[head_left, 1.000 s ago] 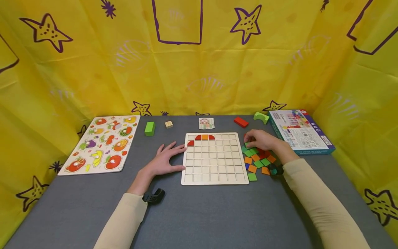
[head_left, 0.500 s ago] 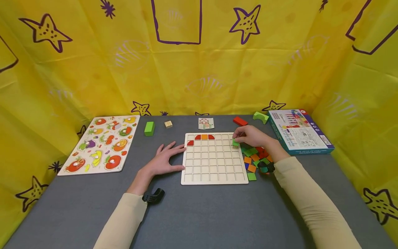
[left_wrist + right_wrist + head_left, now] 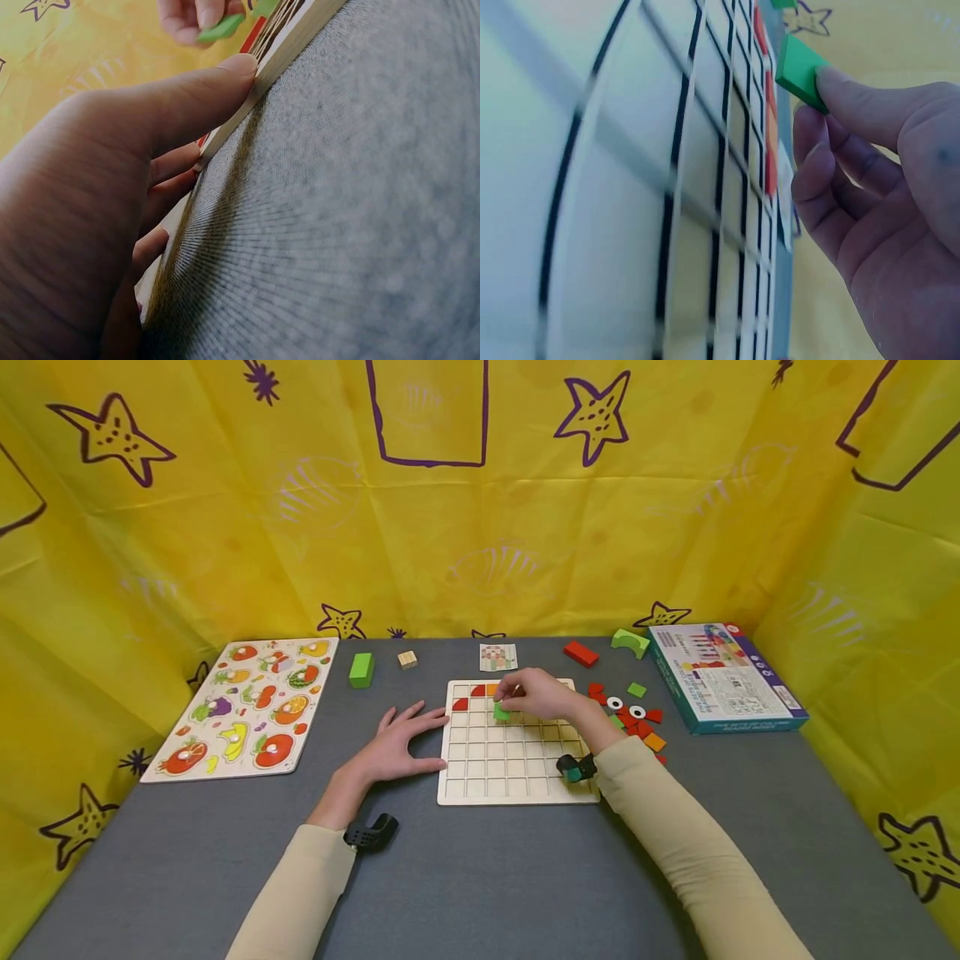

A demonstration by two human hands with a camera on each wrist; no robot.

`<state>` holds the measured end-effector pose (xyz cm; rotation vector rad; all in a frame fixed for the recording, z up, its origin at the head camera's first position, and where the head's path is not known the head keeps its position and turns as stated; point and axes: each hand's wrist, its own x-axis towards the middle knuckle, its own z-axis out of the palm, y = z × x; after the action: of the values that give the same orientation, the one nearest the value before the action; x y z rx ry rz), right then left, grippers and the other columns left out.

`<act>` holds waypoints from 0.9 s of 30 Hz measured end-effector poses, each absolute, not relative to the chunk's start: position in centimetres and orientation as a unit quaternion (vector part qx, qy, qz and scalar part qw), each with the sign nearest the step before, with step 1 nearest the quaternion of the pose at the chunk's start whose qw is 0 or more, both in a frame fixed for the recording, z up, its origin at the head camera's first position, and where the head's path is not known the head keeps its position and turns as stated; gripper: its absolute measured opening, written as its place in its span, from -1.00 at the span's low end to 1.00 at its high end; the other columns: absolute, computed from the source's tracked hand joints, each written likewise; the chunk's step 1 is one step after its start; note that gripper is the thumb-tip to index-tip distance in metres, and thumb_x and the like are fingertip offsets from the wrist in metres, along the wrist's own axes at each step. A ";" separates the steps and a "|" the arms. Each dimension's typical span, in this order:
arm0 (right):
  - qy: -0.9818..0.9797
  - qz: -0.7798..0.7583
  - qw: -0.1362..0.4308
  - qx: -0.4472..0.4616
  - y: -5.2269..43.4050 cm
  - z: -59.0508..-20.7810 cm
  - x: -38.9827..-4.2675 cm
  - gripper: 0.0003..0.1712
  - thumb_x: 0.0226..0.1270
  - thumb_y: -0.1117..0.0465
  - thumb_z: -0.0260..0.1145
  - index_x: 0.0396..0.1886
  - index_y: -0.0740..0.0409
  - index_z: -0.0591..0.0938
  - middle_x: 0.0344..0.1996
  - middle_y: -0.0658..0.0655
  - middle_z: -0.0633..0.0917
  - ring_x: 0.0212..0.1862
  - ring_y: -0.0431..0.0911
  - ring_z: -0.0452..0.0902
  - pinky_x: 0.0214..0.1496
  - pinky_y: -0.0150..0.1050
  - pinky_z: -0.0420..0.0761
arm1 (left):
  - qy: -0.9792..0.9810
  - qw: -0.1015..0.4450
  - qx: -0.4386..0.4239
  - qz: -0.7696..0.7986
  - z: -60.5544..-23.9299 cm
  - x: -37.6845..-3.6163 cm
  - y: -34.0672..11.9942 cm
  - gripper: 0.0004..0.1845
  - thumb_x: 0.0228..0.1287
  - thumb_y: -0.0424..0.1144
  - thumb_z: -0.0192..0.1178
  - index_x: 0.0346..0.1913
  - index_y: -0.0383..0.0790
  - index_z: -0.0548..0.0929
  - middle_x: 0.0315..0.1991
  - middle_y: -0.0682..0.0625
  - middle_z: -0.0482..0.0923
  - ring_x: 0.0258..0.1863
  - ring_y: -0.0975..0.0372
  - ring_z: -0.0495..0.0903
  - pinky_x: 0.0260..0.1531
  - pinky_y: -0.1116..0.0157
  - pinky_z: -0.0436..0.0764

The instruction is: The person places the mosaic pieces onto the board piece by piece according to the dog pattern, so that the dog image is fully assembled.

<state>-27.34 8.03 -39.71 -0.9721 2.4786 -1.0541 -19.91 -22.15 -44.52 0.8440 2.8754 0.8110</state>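
A wooden grid board (image 3: 517, 789) lies on the table, with red quarter-round tiles (image 3: 460, 704) and an orange tile (image 3: 491, 690) set in cells at its upper left. My right hand (image 3: 542, 695) is over the board's upper part and pinches a green square tile (image 3: 801, 73) between thumb and fingers. In the head view this hand covers part of the top rows. My left hand (image 3: 393, 750) rests at the board's left edge, fingers spread; thumb and fingertips touch the wooden rim (image 3: 279, 75) in the left wrist view.
Loose tiles (image 3: 637, 727) lie right of the board, partly behind my right forearm. A picture card (image 3: 498, 657) sits beyond the board. Around are a fruit puzzle board (image 3: 247, 710), a green block (image 3: 362, 670), a red block (image 3: 581, 653), a green arch block (image 3: 630, 643) and a box (image 3: 727, 681).
My right hand has picked the green tile from the loose tiles and carried it left, over the board's upper rows. My left hand has stayed at the left edge.
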 end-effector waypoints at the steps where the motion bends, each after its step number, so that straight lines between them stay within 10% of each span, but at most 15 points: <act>1: 0.857 -0.367 0.137 -0.337 7.5 -39.8 -27.3 -0.92 0.44 0.30 0.34 -0.13 0.18 0.70 -0.26 0.04 0.69 -0.22 -0.07 0.57 -0.11 -0.18 0.56 | 0.926 0.018 0.273 0.262 -44.5 -19.9 -22.1 -0.19 0.16 0.16 0.42 0.43 -0.12 0.50 0.47 -0.03 0.33 0.54 -0.13 0.01 0.37 -0.32 -0.27; 27: 0.891 -0.279 0.092 -0.347 0.2 -41.1 -27.4 -0.94 0.41 0.26 0.38 -0.20 0.15 0.74 -0.33 -0.01 0.71 -0.25 -0.15 0.56 -0.08 -0.29 0.54 | 0.924 0.022 0.270 0.270 -44.5 -19.9 -22.3 -0.19 0.15 0.16 0.43 0.42 -0.12 0.52 0.47 -0.01 0.34 0.54 -0.12 0.01 0.36 -0.33 -0.29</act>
<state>-27.38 0.21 -41.12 -1.0297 2.6461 -0.8276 -19.88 -22.26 -44.47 0.8354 2.8630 0.8351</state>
